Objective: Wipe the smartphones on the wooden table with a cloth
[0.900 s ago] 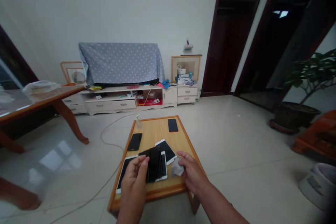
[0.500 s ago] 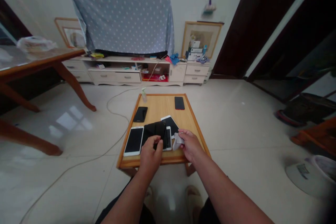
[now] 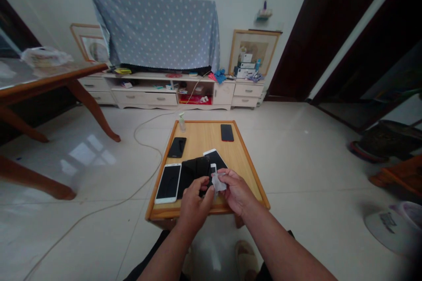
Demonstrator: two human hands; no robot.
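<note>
Creased whitish cloth (image 3: 218,182) is hanging over the near part of a wood-grained table (image 3: 204,136), pinched by the right hand (image 3: 239,193). Beside it, the left hand (image 3: 195,202) is holding its fingers bent, though I cannot tell whether they grip the cloth. Farther out, a glossy, white-framed rectangular phone (image 3: 169,183) is lying flat.

Little table (image 3: 211,135) is smooth wood, kinda satiny, and the white phone (image 3: 168,183) on it has a dark, glassy, really glossy front. The thin white scrap (image 3: 219,182) could be paper or cloth, can't tell; floor tiles (image 3: 296,153) are super shiny, dotted cover (image 3: 158,30) is matt fabric.
</note>
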